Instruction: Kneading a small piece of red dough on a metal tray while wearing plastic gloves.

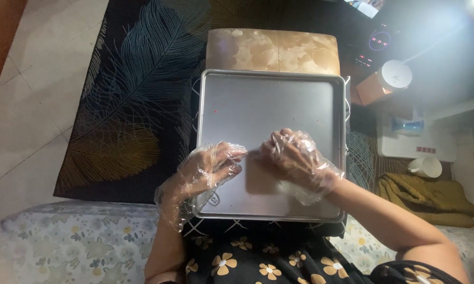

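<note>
No grip is closed: the gloved left hand and right hand are pressed, fingers loose, on the metal tray held over the lap. Greasing seems underway; even strokes are called for.

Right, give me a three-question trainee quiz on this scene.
1. True or false: both hands wear clear plastic gloves.
2. What do the left hand and right hand rest on? A) metal baking tray B) wooden board C) glass bowl
3. Name the white thing on the floor right of the tray, beside the folded olive cloth.

Key: 1. True. 2. A, the metal baking tray. 3. A white mug.
</note>
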